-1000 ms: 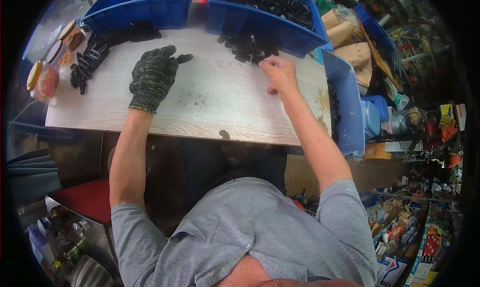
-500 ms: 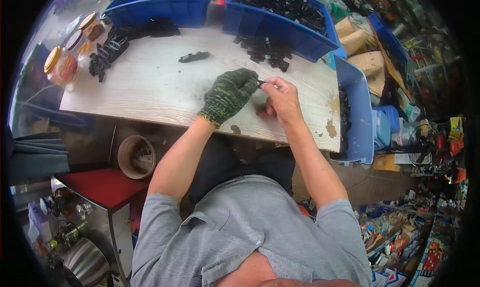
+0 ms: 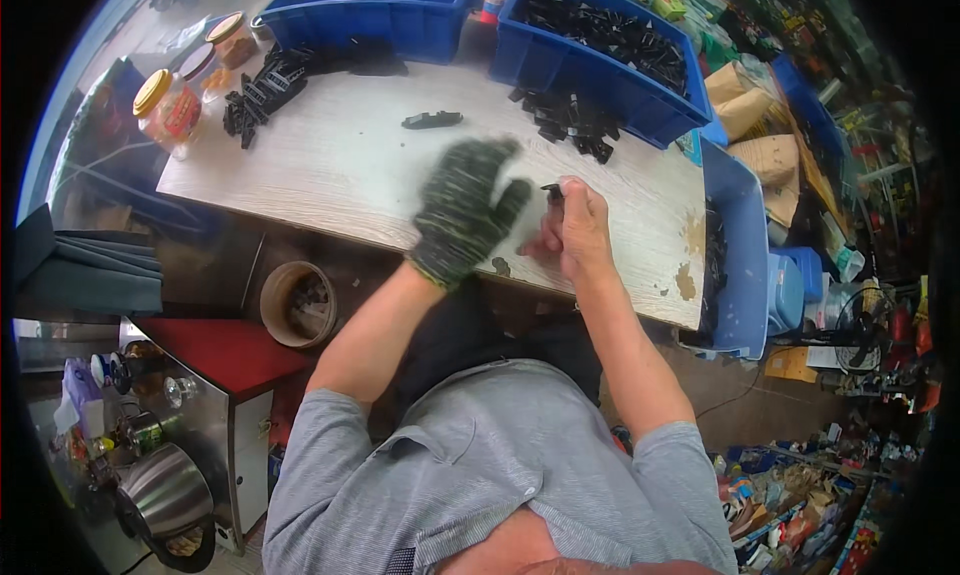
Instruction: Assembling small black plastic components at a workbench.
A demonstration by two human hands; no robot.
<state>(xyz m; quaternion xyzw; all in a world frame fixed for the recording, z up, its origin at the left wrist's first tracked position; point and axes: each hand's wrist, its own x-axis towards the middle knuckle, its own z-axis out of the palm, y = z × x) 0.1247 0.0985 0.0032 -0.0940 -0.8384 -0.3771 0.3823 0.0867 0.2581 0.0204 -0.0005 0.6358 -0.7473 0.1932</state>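
Head view — only 1 view is available.

Grip state: the right hand (image 3: 575, 230), bare, pinches a small black part (image 3: 551, 189) between thumb and fingertips, fingers closed on it, above the near half of the wooden table (image 3: 330, 170). The left hand (image 3: 462, 210), in a dark knit glove, is spread open just beside the part; its thumb reaches toward it, but contact cannot be confirmed.

Risks, as judged:
- The part is small and held by the fingertips only. A slip would likely drop it near the table edge, from where it could fall to the floor.
- The thick glove reduces feel, so the left hand may misalign or fumble the part.
- 1 loose black piece (image 3: 432, 121) lies well apart on the table, and a heap of black parts (image 3: 565, 120) sits against the right blue bin (image 3: 600, 60) — a sweeping forearm could scatter them.

Packages and labels:
- 2 jars at the far left: 1 with a yellow lid and red label (image 3: 168, 110), 1 with a brown lid (image 3: 232, 41).
- Left blue bin (image 3: 370, 15), rectangular.
- Brown cartons (image 3: 755, 130) at the right.
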